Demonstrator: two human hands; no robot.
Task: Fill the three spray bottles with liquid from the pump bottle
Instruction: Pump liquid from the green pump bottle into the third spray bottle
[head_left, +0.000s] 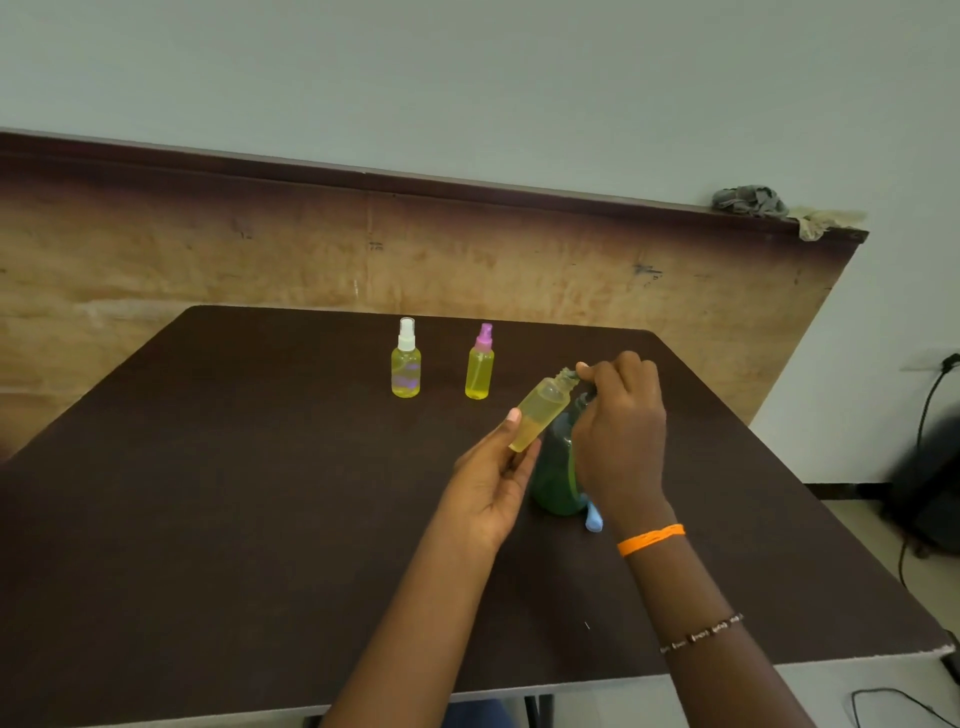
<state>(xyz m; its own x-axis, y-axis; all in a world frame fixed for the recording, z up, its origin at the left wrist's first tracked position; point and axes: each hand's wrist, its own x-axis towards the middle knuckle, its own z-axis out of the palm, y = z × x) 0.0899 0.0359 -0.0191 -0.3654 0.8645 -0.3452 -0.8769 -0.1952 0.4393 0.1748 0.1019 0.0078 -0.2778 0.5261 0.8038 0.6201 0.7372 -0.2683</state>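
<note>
Two capped spray bottles of yellow liquid stand upright at the back of the dark table (260, 519): one with a white sprayer (405, 364), one with a pink sprayer (479, 367). My left hand (491, 480) holds a third, uncapped bottle (543, 410), tilted with its open neck toward the pump. It holds yellow liquid. My right hand (618, 431) sits over the pump head of the green pump bottle (556, 478), its fingers curled around the nozzle at the small bottle's mouth. A blue sprayer cap (594, 517) lies on the table beside the pump bottle.
A wooden board (363, 260) leans against the wall behind the table. Rags (748, 200) lie on its top right corner. Dark cables and a blurred black object (930, 483) are on the floor to the right. The table's near edge runs along the bottom.
</note>
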